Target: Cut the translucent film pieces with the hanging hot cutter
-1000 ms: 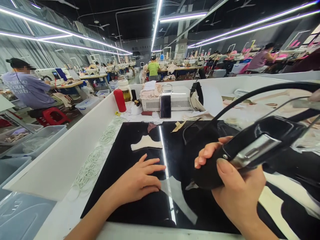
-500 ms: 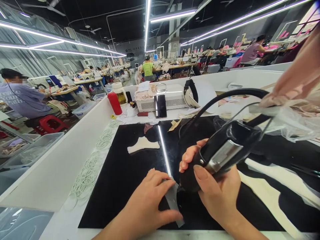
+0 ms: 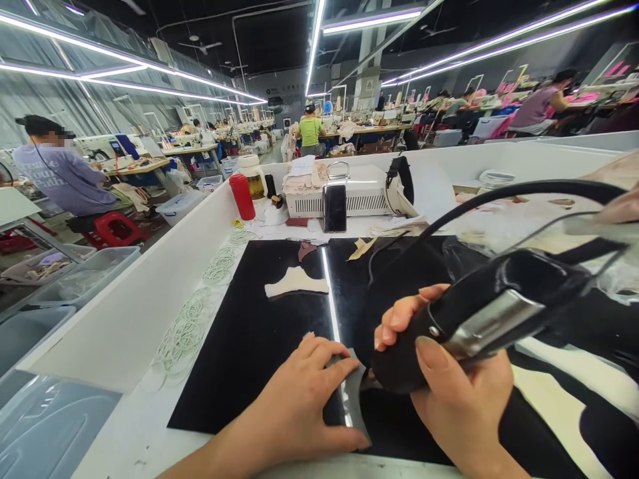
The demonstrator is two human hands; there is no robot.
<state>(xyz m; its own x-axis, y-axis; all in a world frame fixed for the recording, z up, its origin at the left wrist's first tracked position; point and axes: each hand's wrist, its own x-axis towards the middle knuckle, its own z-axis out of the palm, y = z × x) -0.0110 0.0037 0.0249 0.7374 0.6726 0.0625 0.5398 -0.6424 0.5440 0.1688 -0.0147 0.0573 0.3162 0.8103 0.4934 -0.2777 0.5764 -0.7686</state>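
Note:
My right hand is closed round a black hand-held tool with a metal band and a thick black cable running off to the right. Its rounded tip rests low over the glossy black work mat. My left hand lies flat on the mat, fingers spread, pressing down a thin grey translucent piece right beside the tool's tip. A cream fabric piece lies further back on the mat.
A white box-shaped machine with a phone leaning on it stands at the back, next to a red bottle. White rubber rings lie along the white left wall. Plastic bins sit left. Other people work at tables beyond.
My left hand slid right from the bare mat onto the grey piece and now holds it beside the tool. The right hand keeps its grip on the tool, which dipped toward the piece.

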